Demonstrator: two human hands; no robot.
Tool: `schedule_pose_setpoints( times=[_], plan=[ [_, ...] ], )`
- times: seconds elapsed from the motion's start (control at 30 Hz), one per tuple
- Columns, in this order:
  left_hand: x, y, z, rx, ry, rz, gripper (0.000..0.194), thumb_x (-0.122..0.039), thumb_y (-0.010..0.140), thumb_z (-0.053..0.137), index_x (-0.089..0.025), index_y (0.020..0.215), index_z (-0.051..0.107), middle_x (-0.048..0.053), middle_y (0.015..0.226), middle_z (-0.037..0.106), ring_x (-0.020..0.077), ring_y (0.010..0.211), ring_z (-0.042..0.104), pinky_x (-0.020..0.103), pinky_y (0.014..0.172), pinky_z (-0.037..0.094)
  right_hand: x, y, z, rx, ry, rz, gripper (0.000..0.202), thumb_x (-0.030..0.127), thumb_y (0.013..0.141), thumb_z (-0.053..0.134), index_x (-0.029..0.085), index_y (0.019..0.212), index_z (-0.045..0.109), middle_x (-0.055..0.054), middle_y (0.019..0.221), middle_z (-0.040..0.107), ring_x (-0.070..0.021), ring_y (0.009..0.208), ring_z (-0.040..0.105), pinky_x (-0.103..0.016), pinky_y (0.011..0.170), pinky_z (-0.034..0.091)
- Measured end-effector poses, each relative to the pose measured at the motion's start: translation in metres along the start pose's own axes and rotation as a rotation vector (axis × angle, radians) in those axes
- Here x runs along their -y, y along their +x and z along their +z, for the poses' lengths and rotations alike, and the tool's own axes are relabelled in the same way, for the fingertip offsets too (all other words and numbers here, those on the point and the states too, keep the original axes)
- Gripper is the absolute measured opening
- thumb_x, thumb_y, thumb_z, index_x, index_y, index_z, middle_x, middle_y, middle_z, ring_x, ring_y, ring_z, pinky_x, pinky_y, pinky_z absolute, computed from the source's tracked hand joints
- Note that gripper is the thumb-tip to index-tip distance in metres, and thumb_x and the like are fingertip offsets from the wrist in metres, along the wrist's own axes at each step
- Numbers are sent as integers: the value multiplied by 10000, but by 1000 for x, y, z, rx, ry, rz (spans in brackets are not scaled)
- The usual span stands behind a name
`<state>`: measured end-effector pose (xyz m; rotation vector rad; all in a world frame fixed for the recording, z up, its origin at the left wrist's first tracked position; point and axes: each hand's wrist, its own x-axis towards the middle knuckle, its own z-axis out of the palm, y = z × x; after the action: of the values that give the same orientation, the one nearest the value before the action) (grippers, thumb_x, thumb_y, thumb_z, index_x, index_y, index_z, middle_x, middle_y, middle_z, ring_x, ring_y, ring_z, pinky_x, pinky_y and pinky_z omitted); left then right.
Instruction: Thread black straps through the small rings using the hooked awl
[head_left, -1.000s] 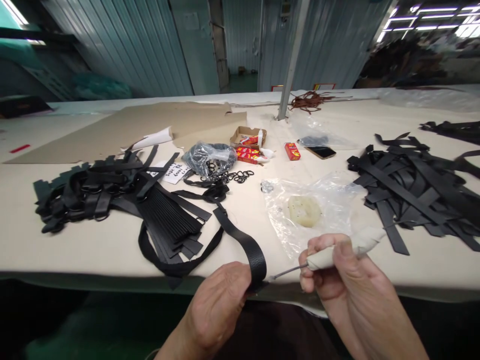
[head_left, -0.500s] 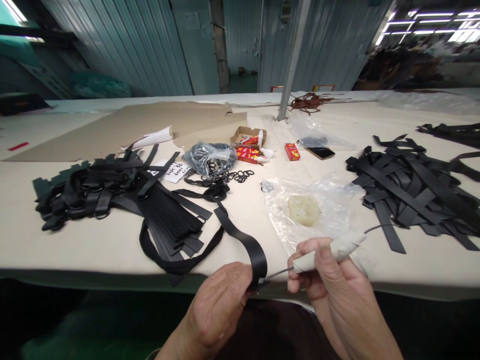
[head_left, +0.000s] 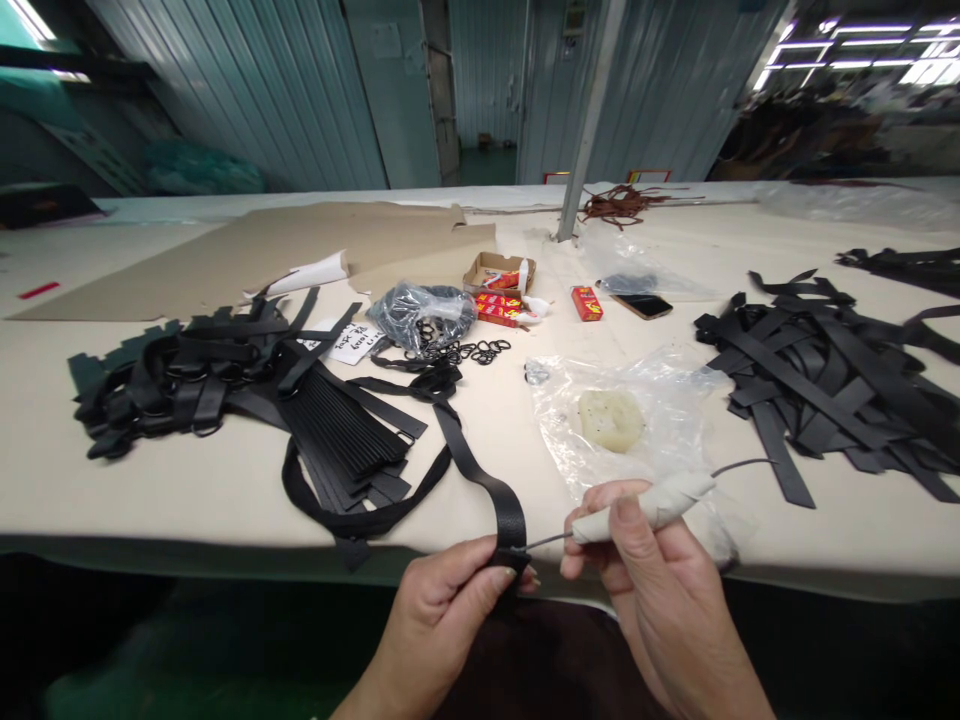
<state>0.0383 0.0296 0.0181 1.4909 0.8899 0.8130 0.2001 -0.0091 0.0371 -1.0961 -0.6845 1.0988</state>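
Note:
Near the table's front edge, my left hand (head_left: 450, 610) pinches the near end of a black leather strap (head_left: 508, 510) between thumb and fingers. The strap bows upward and trails back over the table. My right hand (head_left: 652, 580) is closed round the pale wrapped handle of a thin metal-tipped tool (head_left: 652, 508). The tool's thin tip meets the strap end beside my left thumb; a thin dark wire or rod sticks out of its other end. Behind my right hand, a yellowish translucent block (head_left: 611, 420) lies on a clear plastic bag (head_left: 547, 430).
Bundled black straps (head_left: 345, 440) lie left, loose black straps (head_left: 840, 380) right. Black rings (head_left: 487, 350) sit by a plastic bag of dark parts (head_left: 420, 315). Farther back are red boxes (head_left: 586, 303), a phone (head_left: 643, 305) and a metal post (head_left: 589, 130).
My left hand has turned, so its thumb now lies over the strap end. My right hand has shifted slightly left with the tool, whose tip stays at the strap end.

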Motion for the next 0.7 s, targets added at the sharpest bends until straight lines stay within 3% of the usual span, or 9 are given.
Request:
schedule_pose_setpoints(
  times=[0.13,0.4,0.57,0.7],
  plan=[
    [-3,0,3,8,-222,-166,188,-263,823,577,-166,769,728,47,720,723,184,695,654,241,699,507,-3,-1,1,13,-2,-29,198,391,865,541,199,824,567,-11,711,600,-126,603,571,-240,588,518],
    [0,-3,7,-38,-552,-364,215,-308,792,633,-116,731,707,58,693,688,151,647,616,241,664,473,-13,-4,-1,51,-148,-92,217,382,904,468,203,824,560,-16,780,582,-139,633,596,-275,627,511],
    [1,-2,11,-116,-616,-366,197,-270,778,643,-95,710,701,64,677,671,126,606,570,233,645,446,-18,-7,-4,83,-178,-124,210,358,919,443,199,849,561,-22,748,581,-155,667,601,-285,654,506],
    [3,-3,14,-171,-678,-361,172,-243,779,640,-102,694,689,47,647,652,113,590,547,222,629,434,-23,-11,2,12,-169,-132,222,376,893,485,187,825,580,-35,760,588,-164,640,600,-298,632,508]
  ],
)
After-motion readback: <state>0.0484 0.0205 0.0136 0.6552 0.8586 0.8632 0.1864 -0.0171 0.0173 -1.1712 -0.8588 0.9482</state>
